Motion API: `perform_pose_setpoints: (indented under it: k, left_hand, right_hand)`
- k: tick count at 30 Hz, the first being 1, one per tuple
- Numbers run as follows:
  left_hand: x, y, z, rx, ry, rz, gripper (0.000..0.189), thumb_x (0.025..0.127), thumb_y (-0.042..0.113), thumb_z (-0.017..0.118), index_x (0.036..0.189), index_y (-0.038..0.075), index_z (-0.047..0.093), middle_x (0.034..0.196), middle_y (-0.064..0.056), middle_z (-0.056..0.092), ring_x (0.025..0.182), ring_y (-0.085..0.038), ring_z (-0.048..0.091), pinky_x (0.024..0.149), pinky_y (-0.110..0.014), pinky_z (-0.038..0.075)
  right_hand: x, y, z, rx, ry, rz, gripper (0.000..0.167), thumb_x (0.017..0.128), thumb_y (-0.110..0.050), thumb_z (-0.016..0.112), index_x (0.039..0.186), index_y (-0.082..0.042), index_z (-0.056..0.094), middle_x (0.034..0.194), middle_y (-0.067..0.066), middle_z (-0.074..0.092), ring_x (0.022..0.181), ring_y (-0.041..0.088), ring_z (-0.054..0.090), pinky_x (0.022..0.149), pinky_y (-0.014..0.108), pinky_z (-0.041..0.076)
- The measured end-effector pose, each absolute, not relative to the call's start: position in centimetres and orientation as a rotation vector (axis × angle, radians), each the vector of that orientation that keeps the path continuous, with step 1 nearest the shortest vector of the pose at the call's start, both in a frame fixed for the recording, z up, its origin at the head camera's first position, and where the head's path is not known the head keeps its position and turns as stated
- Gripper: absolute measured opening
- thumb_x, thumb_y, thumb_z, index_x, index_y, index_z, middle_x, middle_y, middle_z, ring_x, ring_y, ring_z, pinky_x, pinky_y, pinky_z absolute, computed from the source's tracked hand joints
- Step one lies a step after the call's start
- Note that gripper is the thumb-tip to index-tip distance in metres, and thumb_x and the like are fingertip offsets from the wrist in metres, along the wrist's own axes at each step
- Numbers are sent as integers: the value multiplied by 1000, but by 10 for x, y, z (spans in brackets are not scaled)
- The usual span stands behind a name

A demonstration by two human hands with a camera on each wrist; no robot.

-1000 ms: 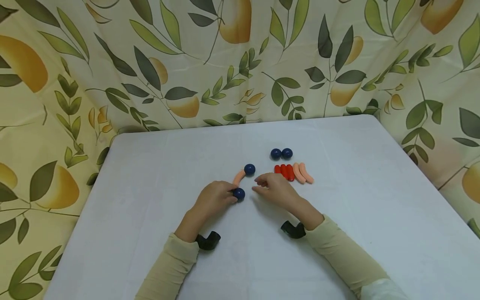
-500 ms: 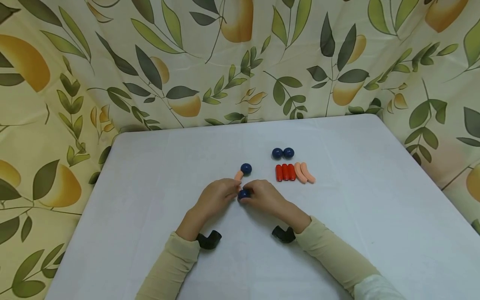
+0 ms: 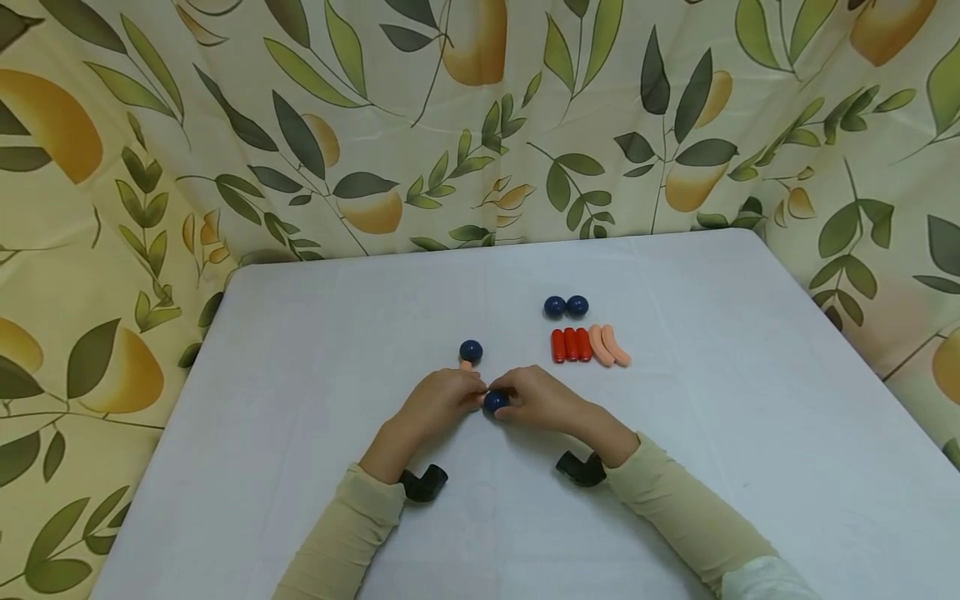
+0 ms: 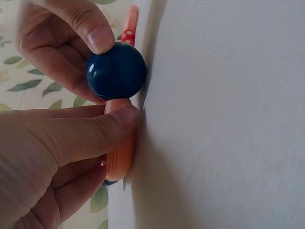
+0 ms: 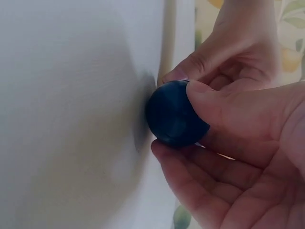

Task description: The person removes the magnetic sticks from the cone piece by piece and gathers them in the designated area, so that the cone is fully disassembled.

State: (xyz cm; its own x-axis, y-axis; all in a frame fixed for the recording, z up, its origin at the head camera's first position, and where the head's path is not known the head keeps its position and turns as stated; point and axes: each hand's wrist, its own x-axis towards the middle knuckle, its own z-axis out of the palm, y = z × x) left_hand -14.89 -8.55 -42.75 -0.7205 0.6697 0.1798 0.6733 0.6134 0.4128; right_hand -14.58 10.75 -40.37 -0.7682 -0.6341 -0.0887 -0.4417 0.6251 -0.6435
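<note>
In the head view my left hand pinches a peach-coloured curved rod, mostly hidden by the fingers there. Thumb and fingertips of my right hand hold a glossy blue ball at the rod's near right end. The left wrist view shows that ball right against the rod's tip. From the rod's far end, a second blue ball sticks out beyond my left fingers. The right wrist view has the held ball between my thumb and fingers, close by the white table surface.
Right of the hands, red straight rods lie side by side with two peach curved rods. Two more blue balls sit behind them on the white table. Patterned cloth hangs behind the table.
My right hand has come in from the right and taken hold of the near ball, which my left hand touched before. The far ball has swung left and nearer as the rod turned.
</note>
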Motion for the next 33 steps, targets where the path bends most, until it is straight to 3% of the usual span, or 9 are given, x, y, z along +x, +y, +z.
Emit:
perform_pose_setpoints:
  k: [4, 11, 14, 17, 20, 24, 27, 33]
  left_hand:
    - [-149, -83, -429, -1217, -2785, -768, 12, 85, 11, 66, 94, 4, 69, 95, -3, 68, 101, -19, 60, 85, -29, 46]
    - [-147, -83, -430, -1181, -2756, -764, 7, 83, 7, 67, 77, 8, 63, 76, 4, 59, 84, -12, 60, 75, -23, 47]
    - [-148, -83, -429, -1166, -2776, -761, 11, 83, 6, 67, 74, 10, 61, 75, 6, 59, 97, -14, 61, 80, -24, 47]
    - [-148, -83, -430, -1157, -2801, -753, 14, 84, 8, 66, 72, 11, 59, 74, 7, 59, 100, -14, 61, 80, -24, 47]
    - [-147, -83, -431, -1122, -2828, -763, 13, 84, 9, 67, 72, 11, 60, 76, 7, 61, 97, -13, 61, 77, -24, 48]
    - [-145, -83, -430, -1094, -2835, -749, 10, 82, 9, 69, 75, 11, 62, 77, 7, 61, 80, -10, 60, 71, -23, 47]
    - [-144, -83, -429, -1084, -2829, -738, 10, 81, 10, 70, 76, 10, 61, 76, 6, 59, 70, -8, 53, 66, -23, 45]
    - [-145, -82, -430, -1080, -2824, -751, 9, 82, 10, 69, 77, 11, 61, 76, 6, 59, 69, -7, 51, 65, -22, 44]
  right_hand:
    - [-144, 112, -403, -913, 2542, -870, 28, 80, -5, 70, 106, 4, 65, 98, 8, 66, 87, 16, 59, 81, 31, 49]
    - [-135, 134, -395, -870, 2490, -924, 29, 80, -6, 69, 107, 6, 64, 102, 10, 66, 91, 19, 62, 81, 35, 50]
    - [-142, 149, -389, -822, 2518, -963, 32, 81, -8, 70, 109, 6, 63, 103, 12, 65, 92, 22, 63, 81, 37, 50]
    - [-158, 167, -380, -714, 2633, -966, 35, 80, -7, 70, 110, 9, 61, 102, 15, 65, 90, 24, 62, 84, 36, 47]
    - [-177, 184, -371, -521, 2723, -963, 37, 82, -5, 68, 114, 11, 58, 103, 19, 62, 89, 27, 59, 81, 38, 48]
    - [-196, 201, -363, -345, 2757, -940, 38, 85, -7, 64, 118, 10, 55, 108, 23, 59, 92, 31, 56, 80, 42, 49]
    - [-206, 211, -363, -302, 2764, -917, 38, 86, -8, 63, 118, 11, 55, 110, 25, 58, 95, 34, 55, 84, 45, 47]
    - [-220, 222, -366, -291, 2785, -872, 39, 86, -7, 62, 118, 14, 53, 108, 27, 58, 93, 35, 54, 83, 46, 46]
